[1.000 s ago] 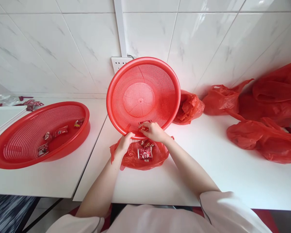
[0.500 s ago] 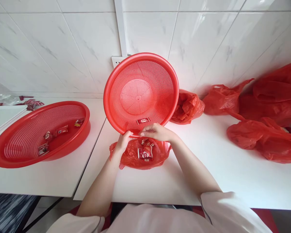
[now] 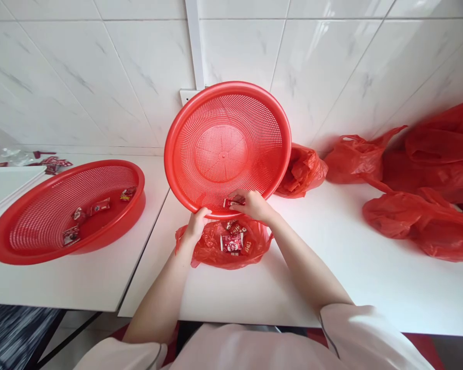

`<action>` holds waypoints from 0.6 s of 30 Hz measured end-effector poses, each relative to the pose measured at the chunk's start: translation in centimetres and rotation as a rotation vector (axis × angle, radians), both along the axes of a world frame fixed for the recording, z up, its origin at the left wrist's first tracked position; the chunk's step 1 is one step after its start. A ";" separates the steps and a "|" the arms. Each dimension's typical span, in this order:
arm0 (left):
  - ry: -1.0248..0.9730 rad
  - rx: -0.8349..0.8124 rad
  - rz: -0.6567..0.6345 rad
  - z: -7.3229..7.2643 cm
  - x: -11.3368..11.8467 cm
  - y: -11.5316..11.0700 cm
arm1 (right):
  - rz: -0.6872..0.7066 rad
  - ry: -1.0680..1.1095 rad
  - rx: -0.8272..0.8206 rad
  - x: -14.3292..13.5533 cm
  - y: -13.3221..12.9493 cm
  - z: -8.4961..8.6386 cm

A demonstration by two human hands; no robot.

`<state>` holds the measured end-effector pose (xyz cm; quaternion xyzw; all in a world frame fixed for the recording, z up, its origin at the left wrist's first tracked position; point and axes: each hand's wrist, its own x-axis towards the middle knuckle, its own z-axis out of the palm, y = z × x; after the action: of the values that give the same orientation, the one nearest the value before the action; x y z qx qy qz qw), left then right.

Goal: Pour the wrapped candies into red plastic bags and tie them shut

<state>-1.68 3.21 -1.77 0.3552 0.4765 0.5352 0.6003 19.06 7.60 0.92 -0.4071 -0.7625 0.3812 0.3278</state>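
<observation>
Left hand (image 3: 196, 226): clamped on basket (image 3: 221, 154), 7 o'clock rim
Right hand (image 3: 255, 206): on red packet (image 3: 229, 203), can't tell if I've gripped it
Bag (image 3: 210, 256): basket's 6 o'clock

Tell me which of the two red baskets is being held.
The middle basket: the left hand grips its near rim, and the right hand is inside. No hand touches the left basket.

Apparent workroom: tiled wall (image 3: 235, 51), white tables (image 3: 339, 257)
</observation>
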 end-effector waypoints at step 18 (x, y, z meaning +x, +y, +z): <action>-0.045 -0.003 -0.071 -0.1 0.0 0.1 | 0.108 0.806 -0.613 0.4 -0.4 2.4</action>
<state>-1.68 3.30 -1.83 0.3589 0.4508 0.5205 0.6301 19.43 7.15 3.28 -0.2653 -0.4487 0.7305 0.4413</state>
